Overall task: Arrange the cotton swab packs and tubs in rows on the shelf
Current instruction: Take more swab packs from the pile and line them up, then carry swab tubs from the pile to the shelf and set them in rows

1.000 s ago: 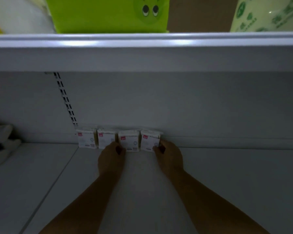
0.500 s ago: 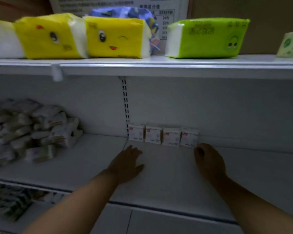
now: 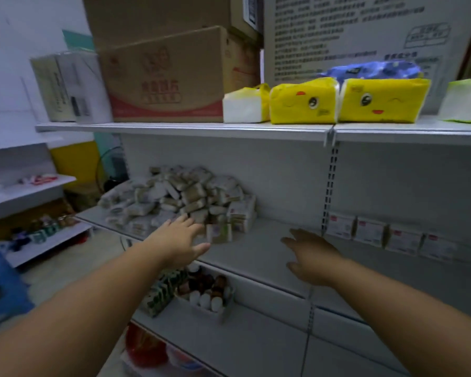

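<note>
Cotton swab packs [image 3: 185, 200] heaped on shelf [image 3: 253, 248]; left hand [image 3: 178, 240], right hand [image 3: 312, 257] — fingers spread.

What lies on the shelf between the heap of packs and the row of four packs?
Only bare shelf, in the head view; the right hand hangs in front of it.

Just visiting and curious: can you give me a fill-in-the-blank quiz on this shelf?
1. The row of white packs counts ___ packs.
2. The heap of packs lies to the ___ of that row.
3. The left hand, open, reaches toward the heap and holds ___.
4. The tissue packs with faces on the upper shelf are ___.
Missing: four; left; nothing; yellow.
</note>
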